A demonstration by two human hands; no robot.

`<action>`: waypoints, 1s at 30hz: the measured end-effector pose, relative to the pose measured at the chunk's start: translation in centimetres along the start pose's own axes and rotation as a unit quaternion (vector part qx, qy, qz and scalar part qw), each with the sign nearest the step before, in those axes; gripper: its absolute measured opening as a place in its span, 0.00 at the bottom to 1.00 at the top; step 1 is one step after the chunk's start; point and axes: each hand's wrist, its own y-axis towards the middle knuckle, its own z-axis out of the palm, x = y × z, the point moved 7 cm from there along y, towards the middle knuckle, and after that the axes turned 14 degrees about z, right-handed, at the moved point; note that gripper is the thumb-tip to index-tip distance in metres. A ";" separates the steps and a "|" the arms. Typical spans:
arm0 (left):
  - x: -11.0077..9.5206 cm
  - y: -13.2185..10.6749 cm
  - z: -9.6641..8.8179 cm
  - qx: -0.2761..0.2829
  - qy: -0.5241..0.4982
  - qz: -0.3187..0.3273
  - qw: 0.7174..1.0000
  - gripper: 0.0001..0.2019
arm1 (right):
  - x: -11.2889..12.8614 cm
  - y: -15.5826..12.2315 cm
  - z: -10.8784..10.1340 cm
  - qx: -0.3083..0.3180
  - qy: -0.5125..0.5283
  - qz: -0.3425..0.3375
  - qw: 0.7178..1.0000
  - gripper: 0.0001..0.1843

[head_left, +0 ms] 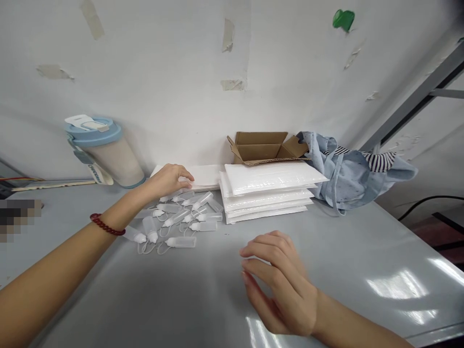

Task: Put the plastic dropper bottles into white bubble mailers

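My left hand reaches over the front edge of a flat white stack, perhaps paper or cards, by the wall. Its thumb and fingers are apart, the tips at or just above the stack; contact is hard to tell. Below it lie several small translucent squeeze bottles with white nozzles and looped cap straps, in a loose pile. My right hand hovers over the grey table, fingers curled loosely and apart from the thumb, holding nothing. Beyond it stands a pile of white padded mailers.
An open cardboard box sits behind the mailers, against the wall. To its right lies a bunched light-blue cloth with striped trim. A blue-lidded tumbler leans at the left. The grey table ends at the right near a metal frame.
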 end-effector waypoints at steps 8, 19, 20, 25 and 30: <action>-0.7 0.1 0.6 0.024 0.096 -0.014 0.995 0.15 | -0.1 0.0 0.3 0.011 0.001 0.002 1.000 0.11; -2.8 -2.5 -5.0 -0.037 0.250 -0.136 0.958 0.24 | -3.3 0.5 0.7 0.017 -0.101 0.094 0.990 0.15; -3.2 -3.4 -5.8 -0.049 0.253 -0.146 0.955 0.24 | -4.1 0.5 0.9 0.025 -0.142 0.114 0.983 0.17; -6.1 -8.1 -8.5 -0.121 0.243 -0.174 0.947 0.22 | -8.3 0.3 1.6 0.074 -0.340 0.164 0.923 0.28; -8.1 -12.4 -7.3 -0.302 0.162 -0.082 0.936 0.11 | -11.1 1.0 0.3 0.059 -0.398 0.161 0.901 0.33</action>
